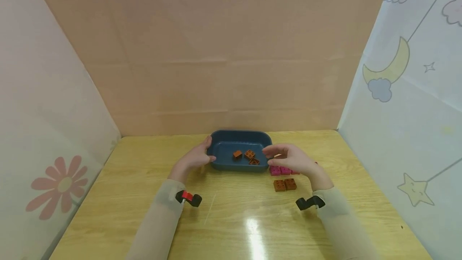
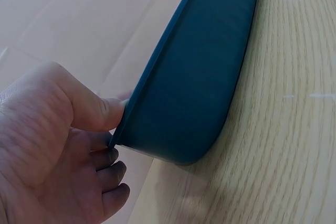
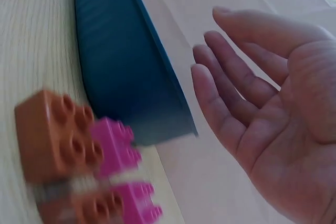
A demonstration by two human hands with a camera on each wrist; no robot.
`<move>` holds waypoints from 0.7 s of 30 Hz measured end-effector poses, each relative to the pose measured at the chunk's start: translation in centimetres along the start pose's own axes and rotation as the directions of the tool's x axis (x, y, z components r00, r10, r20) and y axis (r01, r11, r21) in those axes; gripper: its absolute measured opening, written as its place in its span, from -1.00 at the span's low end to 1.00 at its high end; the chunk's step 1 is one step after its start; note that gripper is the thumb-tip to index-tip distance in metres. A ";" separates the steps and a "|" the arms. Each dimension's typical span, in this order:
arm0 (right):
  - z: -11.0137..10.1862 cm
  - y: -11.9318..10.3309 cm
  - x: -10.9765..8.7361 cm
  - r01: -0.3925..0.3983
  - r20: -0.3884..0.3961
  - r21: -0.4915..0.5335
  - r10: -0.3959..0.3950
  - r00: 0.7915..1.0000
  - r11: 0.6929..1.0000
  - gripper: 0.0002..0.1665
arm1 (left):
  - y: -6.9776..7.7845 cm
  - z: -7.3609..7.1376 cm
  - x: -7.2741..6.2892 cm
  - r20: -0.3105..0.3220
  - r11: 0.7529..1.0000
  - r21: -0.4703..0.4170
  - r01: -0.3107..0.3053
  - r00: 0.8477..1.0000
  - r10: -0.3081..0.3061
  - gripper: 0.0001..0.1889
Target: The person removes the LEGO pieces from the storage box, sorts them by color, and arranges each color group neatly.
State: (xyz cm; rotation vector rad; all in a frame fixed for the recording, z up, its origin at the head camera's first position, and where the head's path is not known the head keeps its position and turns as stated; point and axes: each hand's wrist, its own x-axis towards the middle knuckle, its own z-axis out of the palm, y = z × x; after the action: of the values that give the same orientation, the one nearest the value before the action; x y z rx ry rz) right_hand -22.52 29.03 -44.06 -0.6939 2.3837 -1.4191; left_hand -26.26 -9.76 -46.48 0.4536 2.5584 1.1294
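A dark blue tray [image 1: 231, 167] stands at the back of the table with three orange-brown toy building bricks [image 1: 249, 154] inside. My left hand [image 1: 193, 157] pinches the tray's left end, the thumb against the rim [image 2: 127, 109] and the other fingers around the end. At the opposite end, my right hand [image 1: 290, 159] hovers by the rim, holding nothing. Its fingers [image 3: 215, 95] are loosely bent and spread from the thumb. Beneath and beside that hand lie pink bricks [image 1: 285, 170], partly hidden by it. Two more orange-brown bricks [image 1: 279, 185] lie nearer to me, side by side.
The wooden table [image 1: 231, 216] meets an upright tan sheet [image 1: 231, 71] close behind the tray. Pale side walls rise at left and right, one with a flower [image 1: 64, 185], the other with a moon [image 1: 395, 69]. Each wrist carries a small black camera mount.
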 end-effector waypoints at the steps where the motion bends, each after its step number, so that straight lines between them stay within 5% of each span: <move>1: 0.2 -0.1 0.5 -0.004 -0.001 -0.002 0.004 1.000 1.000 -0.40 | 0.0 0.0 0.0 0.002 1.000 -0.002 -0.001 1.000 0.001 -0.01; 21: 6.1 0.0 10.1 -0.032 -0.076 -0.194 0.018 0.997 0.981 -0.45 | -0.2 -0.2 0.1 0.016 1.000 -0.013 -0.003 1.000 0.003 -0.01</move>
State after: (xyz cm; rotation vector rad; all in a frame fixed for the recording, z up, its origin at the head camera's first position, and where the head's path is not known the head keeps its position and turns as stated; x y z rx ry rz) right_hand -28.17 19.11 -46.89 -0.6653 2.6052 -1.2327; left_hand -26.44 -9.98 -46.46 0.4620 2.5358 1.1377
